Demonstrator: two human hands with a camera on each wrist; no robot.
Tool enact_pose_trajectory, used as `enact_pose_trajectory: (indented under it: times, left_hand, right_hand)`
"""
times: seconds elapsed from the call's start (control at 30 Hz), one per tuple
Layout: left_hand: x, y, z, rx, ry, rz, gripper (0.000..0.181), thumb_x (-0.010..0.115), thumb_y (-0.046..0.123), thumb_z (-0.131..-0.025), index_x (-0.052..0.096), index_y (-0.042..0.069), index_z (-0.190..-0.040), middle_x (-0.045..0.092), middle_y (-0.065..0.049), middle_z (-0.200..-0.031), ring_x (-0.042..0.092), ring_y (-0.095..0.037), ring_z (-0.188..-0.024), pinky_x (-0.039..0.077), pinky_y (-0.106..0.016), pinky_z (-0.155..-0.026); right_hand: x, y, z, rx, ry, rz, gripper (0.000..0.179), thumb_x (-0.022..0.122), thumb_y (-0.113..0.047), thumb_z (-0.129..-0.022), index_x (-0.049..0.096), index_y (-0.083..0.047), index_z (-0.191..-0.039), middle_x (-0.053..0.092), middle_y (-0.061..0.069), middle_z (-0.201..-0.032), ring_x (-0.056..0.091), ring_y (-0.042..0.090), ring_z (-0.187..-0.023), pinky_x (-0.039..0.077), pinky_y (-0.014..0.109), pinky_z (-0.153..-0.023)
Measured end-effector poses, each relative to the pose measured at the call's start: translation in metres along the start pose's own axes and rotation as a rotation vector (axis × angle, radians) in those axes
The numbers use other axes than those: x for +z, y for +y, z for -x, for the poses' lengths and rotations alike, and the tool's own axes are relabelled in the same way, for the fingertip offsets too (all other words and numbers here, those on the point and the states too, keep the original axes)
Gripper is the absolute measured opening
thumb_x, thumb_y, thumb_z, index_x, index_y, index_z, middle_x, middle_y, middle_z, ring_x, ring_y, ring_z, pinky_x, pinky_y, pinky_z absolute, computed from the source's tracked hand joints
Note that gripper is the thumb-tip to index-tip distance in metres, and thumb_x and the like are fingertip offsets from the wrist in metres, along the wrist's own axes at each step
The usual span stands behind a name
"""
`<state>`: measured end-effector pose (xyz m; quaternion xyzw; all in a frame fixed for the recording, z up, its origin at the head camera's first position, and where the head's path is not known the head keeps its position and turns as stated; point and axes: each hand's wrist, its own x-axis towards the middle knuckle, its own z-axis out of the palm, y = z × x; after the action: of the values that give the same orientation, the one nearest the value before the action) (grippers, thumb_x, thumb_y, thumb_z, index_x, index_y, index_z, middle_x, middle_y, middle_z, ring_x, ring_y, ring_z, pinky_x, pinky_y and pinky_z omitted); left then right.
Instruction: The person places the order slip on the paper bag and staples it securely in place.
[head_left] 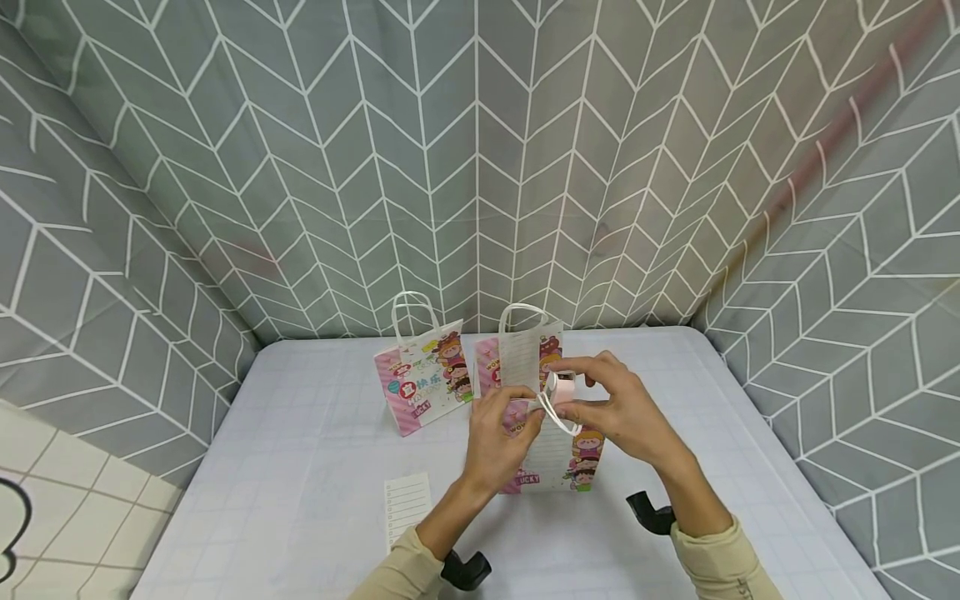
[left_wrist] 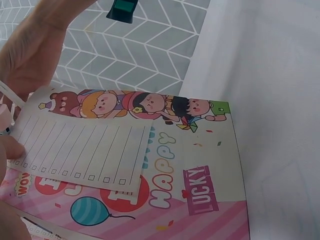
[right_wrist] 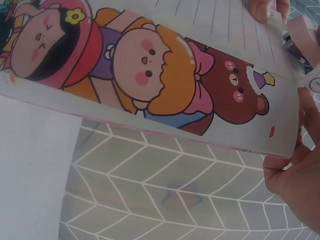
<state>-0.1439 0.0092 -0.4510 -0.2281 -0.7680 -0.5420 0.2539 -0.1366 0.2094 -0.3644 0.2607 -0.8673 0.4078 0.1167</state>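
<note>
A pink and white cartoon paper gift bag [head_left: 587, 462] stands upright in front of me. A lined checklist sheet [left_wrist: 90, 150] lies flat against its front, near the top edge. My left hand [head_left: 497, 442] pinches the sheet and the bag's top edge between thumb and fingers. In my right hand [head_left: 626, 412] is a small pink-and-white device [head_left: 564, 388], held between thumb and forefinger at the bag's top rim; its exact kind is unclear. The bag's white handle [head_left: 553, 414] flops forward beside it. Fingers hide part of the rim.
Two similar gift bags stand behind: one at the left [head_left: 422, 379], and one further right [head_left: 487, 358] with a lined sheet [head_left: 519, 358] on its front. Another checklist sheet [head_left: 407, 504] lies on the white table [head_left: 300, 467], left of my left forearm. Patterned curtains [head_left: 450, 167] enclose the table.
</note>
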Motion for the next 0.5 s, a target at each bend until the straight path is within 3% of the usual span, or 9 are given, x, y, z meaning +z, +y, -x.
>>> enact_pose_trajectory:
  times: [0.2,0.33,0.43,0.5]
  left_hand:
    - [0.0001,-0.0002,0.0,0.005,0.001,-0.008,0.026,0.079,0.013,-0.085,0.068,0.016,-0.108,0.074,0.005,-0.108,0.063,-0.015,-0.107,0.035,-0.041,-0.092]
    - [0.0002,-0.0005,-0.0001,0.003,-0.001,-0.008,0.026,0.079,0.012,-0.085,0.068,0.016,-0.108,0.073,0.005,-0.108,0.063,-0.015,-0.107,0.035,-0.041,-0.093]
    - [0.0002,-0.0007,-0.0003,-0.001,-0.004,-0.005,0.026,0.079,0.012,-0.085,0.068,0.016,-0.108,0.073,0.005,-0.108,0.062,-0.015,-0.108,0.034,-0.043,-0.094]
    - [0.0001,-0.0008,-0.0005,-0.004,-0.005,-0.004,0.026,0.079,0.013,-0.085,0.068,0.016,-0.108,0.073,0.005,-0.109,0.062,-0.015,-0.108,0.034,-0.043,-0.094]
  right_hand:
    - [0.0016,-0.0004,-0.001,-0.015,-0.022,0.026,0.055,0.083,-0.026,-0.082,0.064,-0.026,-0.134,0.062,-0.01,-0.107,0.047,0.015,-0.091,0.043,0.031,-0.072]
    - [0.0012,-0.0012,-0.0005,0.015,-0.036,0.033,0.056,0.082,-0.029,-0.084,0.064,-0.023,-0.136,0.06,-0.009,-0.108,0.05,0.014,-0.096,0.051,0.03,-0.079]
    - [0.0006,-0.0014,-0.0004,0.03,-0.047,0.052,0.052,0.081,-0.032,-0.085,0.064,-0.024,-0.134,0.061,-0.008,-0.109,0.052,0.013,-0.1,0.052,0.038,-0.085]
    - [0.0004,-0.0015,-0.0007,0.034,-0.056,0.078,0.051,0.079,-0.034,-0.086,0.063,-0.027,-0.134,0.062,-0.009,-0.112,0.053,0.012,-0.103,0.046,0.042,-0.09]
